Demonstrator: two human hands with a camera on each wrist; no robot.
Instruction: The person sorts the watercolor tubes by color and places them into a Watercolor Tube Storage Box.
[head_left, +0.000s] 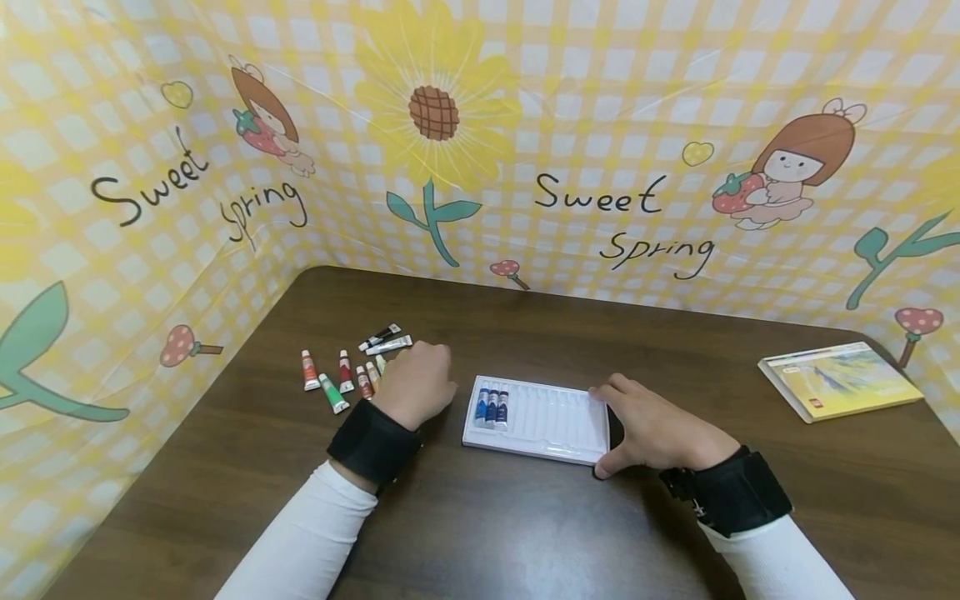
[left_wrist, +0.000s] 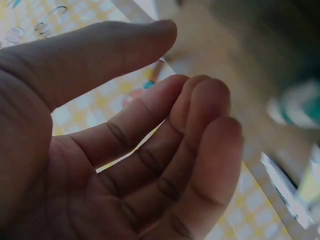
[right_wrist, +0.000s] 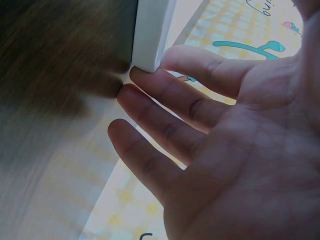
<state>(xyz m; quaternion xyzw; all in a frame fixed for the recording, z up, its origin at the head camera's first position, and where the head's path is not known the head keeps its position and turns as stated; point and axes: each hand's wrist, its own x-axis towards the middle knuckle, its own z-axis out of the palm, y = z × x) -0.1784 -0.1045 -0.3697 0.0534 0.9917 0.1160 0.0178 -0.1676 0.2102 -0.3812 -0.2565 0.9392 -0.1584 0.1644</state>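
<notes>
A white plastic tray [head_left: 555, 421] with narrow slots lies on the table, and three blue paint tubes [head_left: 491, 407] fill its left end. My right hand [head_left: 663, 427] holds the tray's right end, thumb at the near corner and fingers at the far one. In the right wrist view its fingers touch the tray's edge [right_wrist: 150, 37]. My left hand [head_left: 417, 385] is between the tray and the loose paint tubes. The left wrist view shows that hand [left_wrist: 150, 130] with loosely bent fingers, the thumb apart and nothing held. A green tube [head_left: 333, 394] is among the loose ones.
Left of the tray lie several more tubes, among them an orange-red tube [head_left: 310, 371], a dark red tube [head_left: 345, 372] and a black tube [head_left: 379, 337]. A flat yellow box [head_left: 843, 382] rests at the table's right. Patterned cloth [head_left: 600, 100] walls the back and left.
</notes>
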